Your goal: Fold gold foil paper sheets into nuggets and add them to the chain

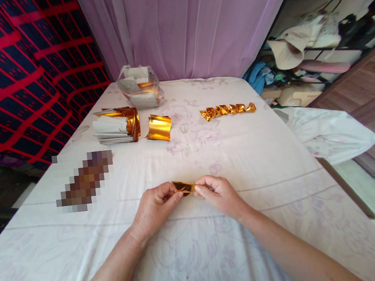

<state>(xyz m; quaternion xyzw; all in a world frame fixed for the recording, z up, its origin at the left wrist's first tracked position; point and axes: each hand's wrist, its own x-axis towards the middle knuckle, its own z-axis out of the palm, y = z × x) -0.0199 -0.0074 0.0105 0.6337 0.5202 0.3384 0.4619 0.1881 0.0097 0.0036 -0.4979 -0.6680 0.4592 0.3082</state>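
Note:
Between my two hands is a small folded piece of gold foil paper [184,187], held just above the cloth-covered table [218,244]. My left hand [159,204] pinches its left end between thumb and fingers. At the other end, the thumb and fingertips of my right hand [218,193] are closed on the same piece. Farther off, to the right, lies a row of folded gold foil pieces [227,110]. A curled sheet of gold foil paper [159,128] rests beside a thick stack of gold and white sheets [114,129] on the left.
A clear plastic bag [140,87] with more sheets stands at the table's far edge. A blurred-out brown object [86,180] lies on the left. Beyond the table hangs a purple curtain [179,29]. Shelves with a white cap [287,49] and other items stand to the right.

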